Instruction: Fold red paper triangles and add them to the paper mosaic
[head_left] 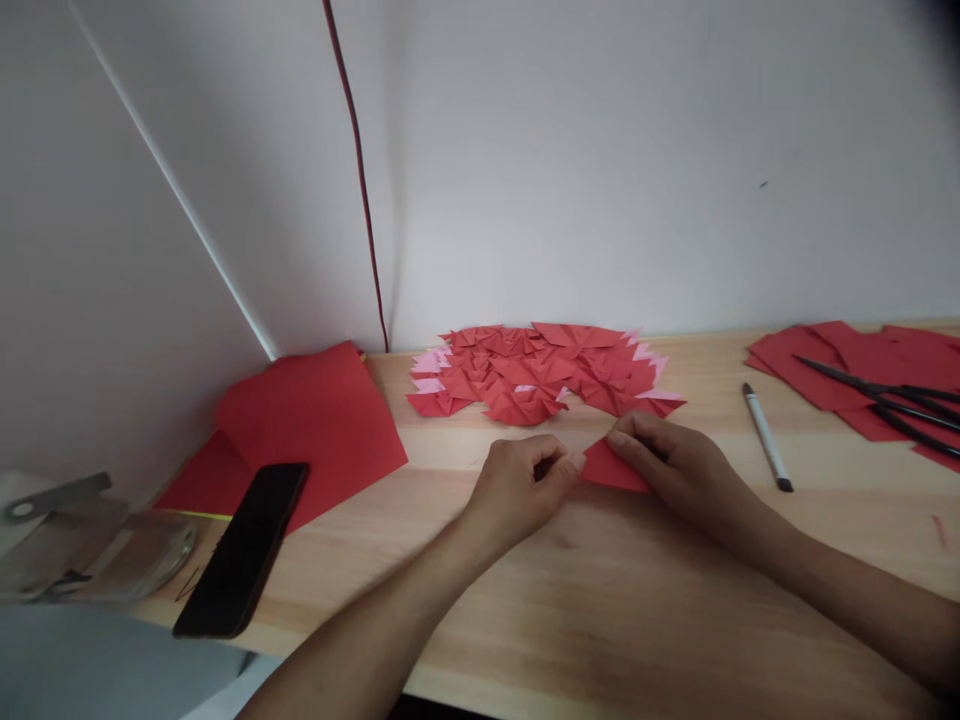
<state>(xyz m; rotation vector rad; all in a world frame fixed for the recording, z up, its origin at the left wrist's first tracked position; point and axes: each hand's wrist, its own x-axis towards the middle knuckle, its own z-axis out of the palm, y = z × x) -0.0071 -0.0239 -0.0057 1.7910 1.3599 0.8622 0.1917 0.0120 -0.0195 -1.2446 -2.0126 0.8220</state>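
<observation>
Between my hands is a small piece of red paper (611,470), held just above or on the wooden table; I cannot tell which. My left hand (521,480) pinches its left corner between thumb and curled fingers. On the other side, my right hand (675,462) grips the paper with the thumb on top, hiding its right part. Just beyond my hands lies a spread of folded red and pink paper pieces (532,370), overlapping in rows against the wall.
Large red sheets (315,430) lie at the left, with a black phone (244,550) partly over them. A clear container (127,555) stands at the left edge. To the right are a white pen (766,438) and black scissors (892,392) on red paper pieces (817,345). A cable (360,170) hangs along the wall.
</observation>
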